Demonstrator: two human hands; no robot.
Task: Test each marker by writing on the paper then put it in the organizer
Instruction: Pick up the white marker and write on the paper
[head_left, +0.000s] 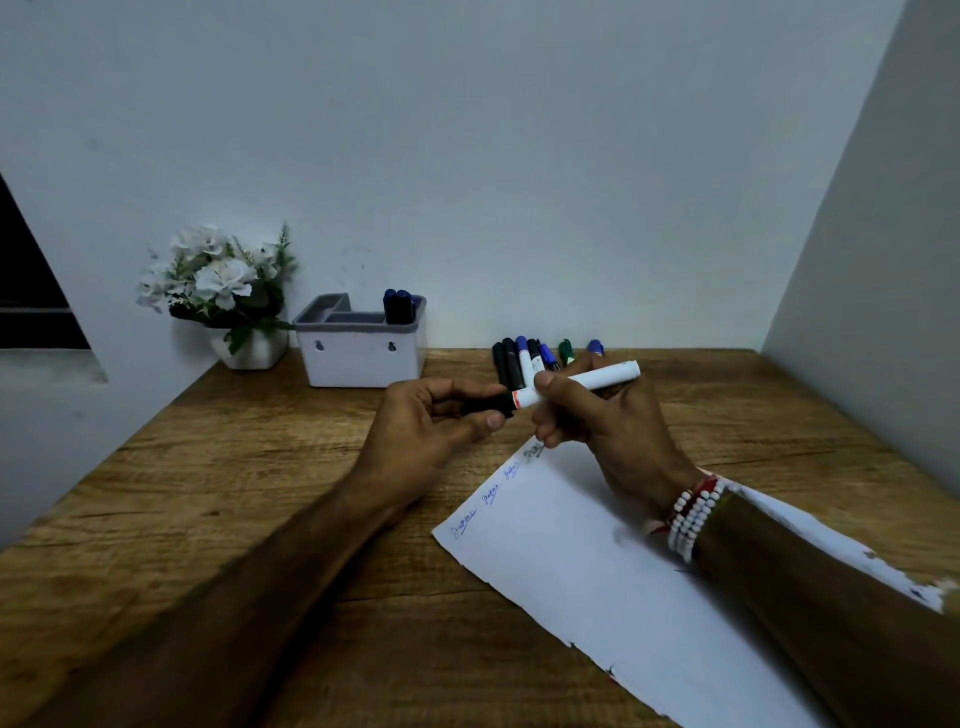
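Leftward, the organizer (363, 364) is standing well apart; the left hand (431, 421) is pinching the black cap (497, 402); the right hand (597, 421) is gripping the marker (597, 380) by its white barrel, near the far end of the paper (571, 571); a jerky tug could be smearing ink onto fingers.

Wooden table (260, 519) bears paper (597, 571), organizer (363, 358), flower pot (254, 351), loose markers (519, 358).

This is looking like a study corner in a home or office: a wooden desk (260, 519) is sitting between plain white walls (467, 156). Flowers (223, 275), an organizer (363, 364), markers (511, 364) and paper (571, 571) are lying on it.
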